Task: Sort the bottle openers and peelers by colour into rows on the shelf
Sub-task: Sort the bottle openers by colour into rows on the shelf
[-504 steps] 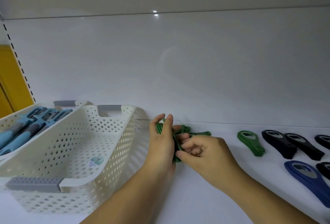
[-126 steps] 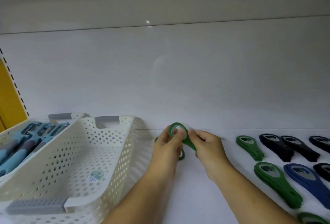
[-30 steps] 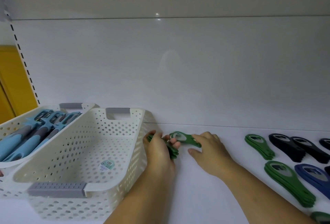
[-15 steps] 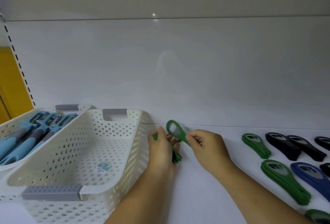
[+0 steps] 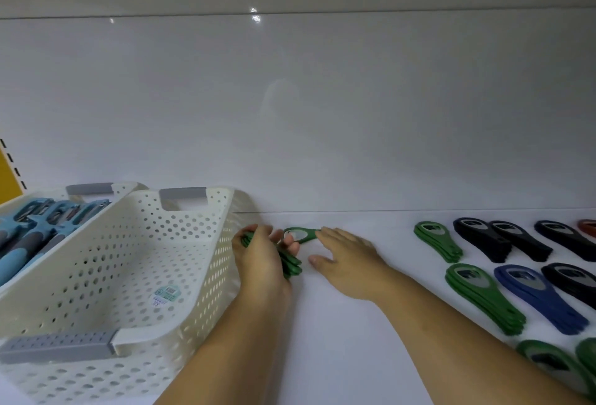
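Beside the near basket (image 5: 200, 291): left hand (image 5: 261, 262) curled round a green opener stack (image 5: 292, 264), count unclear.
Right hand (image 5: 346, 262): fingers straight, thumb apart, tips on one single green opener (image 5: 301, 234) lying on the shelf (image 5: 338, 356).
Piles at right: four green piles (image 5: 483, 298), four black piles (image 5: 480, 238), one blue pile (image 5: 538, 296), one red pile (image 5: 588, 227).
Baskets: two; far basket (image 5: 125, 186) holds blue peelers (image 5: 19, 243).

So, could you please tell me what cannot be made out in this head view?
Head view only:
Stack of green plastic bottle openers: left hand covers most; count unclear.
Red plastic opener: cut by right edge.
Label in white perforated basket: print too small.
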